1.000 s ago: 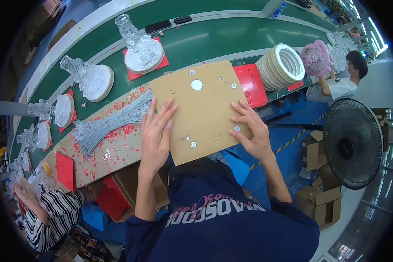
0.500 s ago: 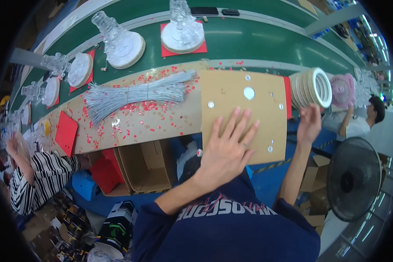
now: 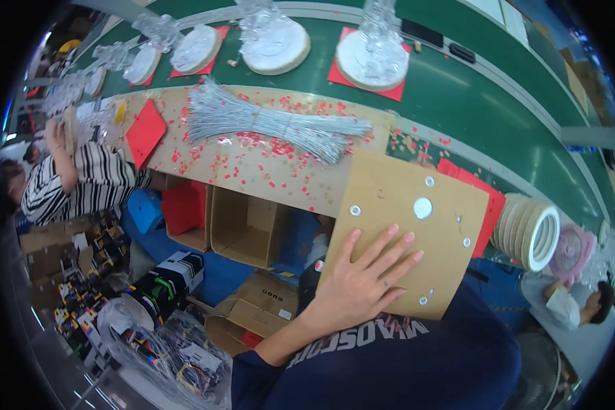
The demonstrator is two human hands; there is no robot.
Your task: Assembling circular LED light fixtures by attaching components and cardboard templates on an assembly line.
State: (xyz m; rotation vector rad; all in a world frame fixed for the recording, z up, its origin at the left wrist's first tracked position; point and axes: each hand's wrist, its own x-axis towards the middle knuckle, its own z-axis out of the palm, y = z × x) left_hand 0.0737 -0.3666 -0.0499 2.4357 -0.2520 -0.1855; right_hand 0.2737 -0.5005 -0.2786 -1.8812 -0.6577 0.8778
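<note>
Rests the left hand (image 3: 355, 290) flat on the board (image 3: 434, 249), fingers spread wide, fingertips short of the round white hole (image 3: 423, 208). Clasps nothing between those fingers. Cannot tell the state of the right hand, out of sight here. Has the board slanted close before the chest, at the near edge of the bench (image 3: 236, 179), upper part hiding a stretch of it, right side overlapping some red sheets (image 3: 490, 215). Shows on the board's tan face small round studs (image 3: 355, 210) toward the edges.

To the right, just beside the red sheets, has a stack of pale rings (image 3: 516, 229), then a pink fan (image 3: 571, 253), then a person (image 3: 564, 304) in a white top.

Farther left along the bench, has a bundle of grey wires (image 3: 266, 123) amid scattered red bits (image 3: 280, 147), then a tilted red square (image 3: 145, 133). Beyond the bench, faces a green belt (image 3: 451, 92) bearing white discs (image 3: 290, 51) topped with clear parts, some set on red squares, and a black phone (image 3: 421, 33) near the last disc to the right.

Below the bench, has an open carton (image 3: 246, 229) next to another with red pieces (image 3: 184, 208) in it. At far left, shows a second person (image 3: 89, 184) in stripes.
</note>
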